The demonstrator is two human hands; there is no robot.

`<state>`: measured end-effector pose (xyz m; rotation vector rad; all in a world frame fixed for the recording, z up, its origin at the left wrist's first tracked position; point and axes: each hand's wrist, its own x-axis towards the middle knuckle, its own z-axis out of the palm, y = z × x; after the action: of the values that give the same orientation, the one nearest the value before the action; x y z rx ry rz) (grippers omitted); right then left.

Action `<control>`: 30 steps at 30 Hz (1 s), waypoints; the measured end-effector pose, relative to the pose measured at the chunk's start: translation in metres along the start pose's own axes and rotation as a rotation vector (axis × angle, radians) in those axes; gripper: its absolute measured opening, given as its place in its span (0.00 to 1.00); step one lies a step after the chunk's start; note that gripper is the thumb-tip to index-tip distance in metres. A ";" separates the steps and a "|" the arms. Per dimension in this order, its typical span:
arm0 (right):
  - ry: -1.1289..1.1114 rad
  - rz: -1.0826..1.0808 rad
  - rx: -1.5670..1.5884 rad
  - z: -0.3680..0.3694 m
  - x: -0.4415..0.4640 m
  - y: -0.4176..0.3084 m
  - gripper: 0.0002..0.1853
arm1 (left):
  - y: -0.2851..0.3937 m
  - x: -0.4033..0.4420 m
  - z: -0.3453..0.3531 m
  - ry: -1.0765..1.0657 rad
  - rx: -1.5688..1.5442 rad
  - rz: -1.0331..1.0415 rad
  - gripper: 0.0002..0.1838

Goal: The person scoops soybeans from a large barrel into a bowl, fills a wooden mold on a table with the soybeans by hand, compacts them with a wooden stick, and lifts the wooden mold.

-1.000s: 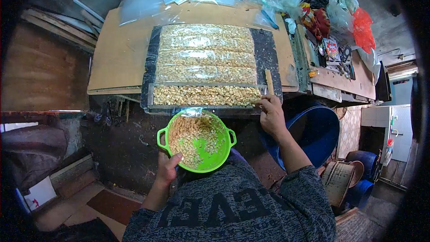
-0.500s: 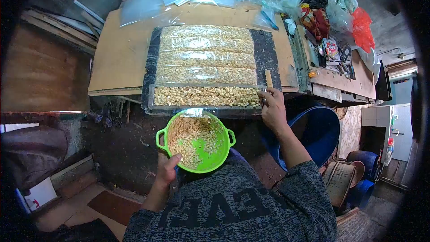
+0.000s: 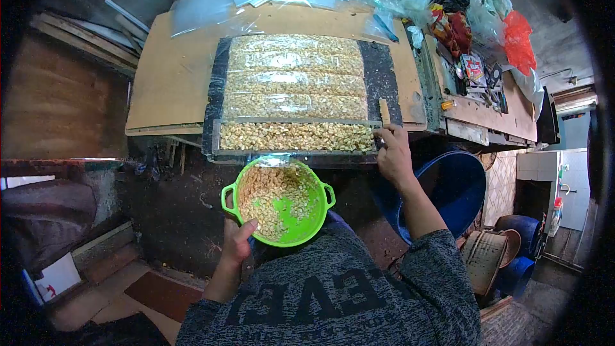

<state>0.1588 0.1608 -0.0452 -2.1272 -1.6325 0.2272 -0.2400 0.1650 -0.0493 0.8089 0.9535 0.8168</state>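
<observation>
My left hand [image 3: 238, 240] grips the left side of a green bowl [image 3: 317, 218], thumb over the rim. Pale flaky pieces [image 3: 272, 195] line the inside of the bowl. At the right end of the nearest strip of pieces [image 3: 295, 137] is my right hand [image 3: 394, 154], its fingers bent together at the frame edge; what they hold, if anything, is hidden. Behind this strip, several more strips [image 3: 295, 83] lie under shiny clear film on a dark board [image 3: 381, 77]. A short wooden stick [image 3: 384, 111] rests on the board just above my right hand.
The board sits on a wooden table [image 3: 166, 83] with plastic sheets [image 3: 202, 9] along its back. Bags, a red one [image 3: 519, 41] among them, and small items lie at the right. A large blue barrel [image 3: 448, 192] stands below my right forearm.
My right hand has shifted slightly right and down along the end of the nearest strip. My left hand and the bowl have moved very slightly left.
</observation>
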 end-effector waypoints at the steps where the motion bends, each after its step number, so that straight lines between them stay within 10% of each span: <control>1: 0.001 -0.001 0.000 0.000 -0.002 0.001 0.22 | 0.000 0.000 -0.001 -0.004 -0.014 -0.015 0.42; 25: -0.041 -0.228 0.244 0.034 0.012 -0.080 0.13 | 0.000 -0.008 -0.003 0.035 -0.030 0.006 0.40; 30: 0.075 -0.122 0.324 0.041 0.006 -0.080 0.25 | 0.000 -0.013 -0.004 0.051 -0.029 0.066 0.39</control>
<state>0.0746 0.1931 -0.0455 -1.7682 -1.5573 0.3436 -0.2479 0.1544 -0.0458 0.8011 0.9619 0.9101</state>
